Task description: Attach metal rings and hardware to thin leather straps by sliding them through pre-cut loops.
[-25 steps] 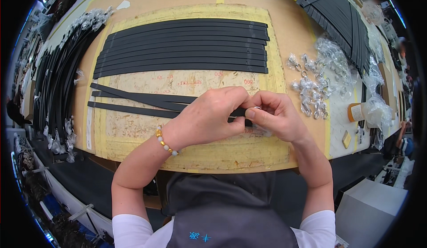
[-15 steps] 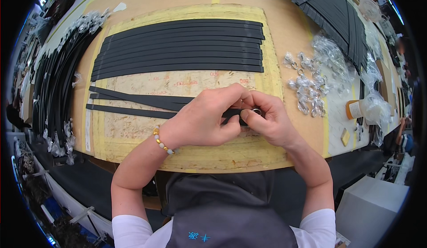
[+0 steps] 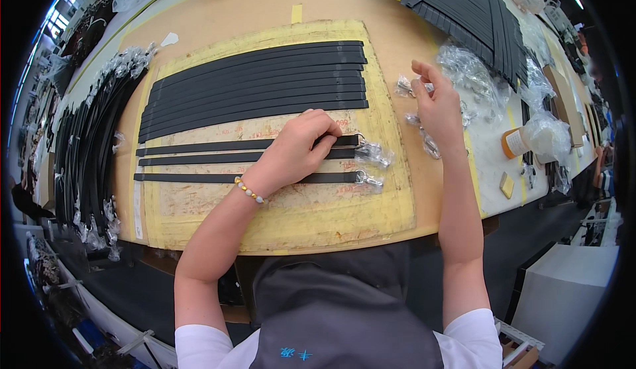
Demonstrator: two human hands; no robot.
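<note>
Three separate black straps lie roughly parallel on the yellow-edged work board, with plastic-wrapped metal clasps at their right ends. My left hand rests across them, its thumb and fingers closed on the uppermost black strap near its ring end. Off to the right, my right hand is raised over a group of wrapped clasps. Its thumb and index finger are apart, and I see nothing firmly held between them. Above the left hand lies a row of black straps side by side.
A bundle of black straps with wrapped clasps hangs over the table's left edge. More black straps are piled at the far right, beside crumpled clear plastic. An orange-and-white container and a yellow block sit at right.
My right hand has left the strap end it was working at beside my left hand and moved up and right to the clasps. Three clasped strap ends now show. The view has shifted slightly.
</note>
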